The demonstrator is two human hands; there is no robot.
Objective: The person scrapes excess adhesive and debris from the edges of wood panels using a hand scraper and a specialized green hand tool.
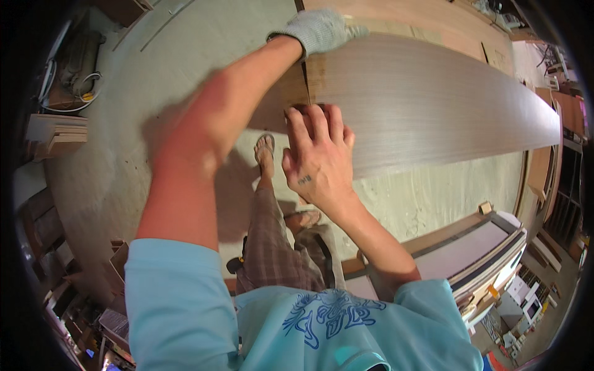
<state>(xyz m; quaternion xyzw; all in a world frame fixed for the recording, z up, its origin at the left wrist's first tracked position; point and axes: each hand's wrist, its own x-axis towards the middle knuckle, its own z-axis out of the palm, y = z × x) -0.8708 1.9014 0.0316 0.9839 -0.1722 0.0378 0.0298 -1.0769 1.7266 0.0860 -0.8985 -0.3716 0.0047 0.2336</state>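
My left hand [320,31], in a pale grey knit glove, is over the far left corner of a long grey-brown wood-grain panel [427,97]. One gloved finger points right along the panel's far edge; the rest are blurred or hidden. My bare right hand [321,148] is palm down at the panel's near left end, its fingers curled over a small dark brown object [292,111]. That object is mostly hidden under the fingers, so its kind cannot be told. A narrow dark gap runs along the panel's left end between the two hands.
A lighter wooden board [417,16] lies beyond the panel. Framed panels [464,250] are stacked at the lower right. Board offcuts [65,130] and a tank-like machine [81,65] with a pale hose stand at the left. My sandalled feet [264,150] are on the concrete floor below.
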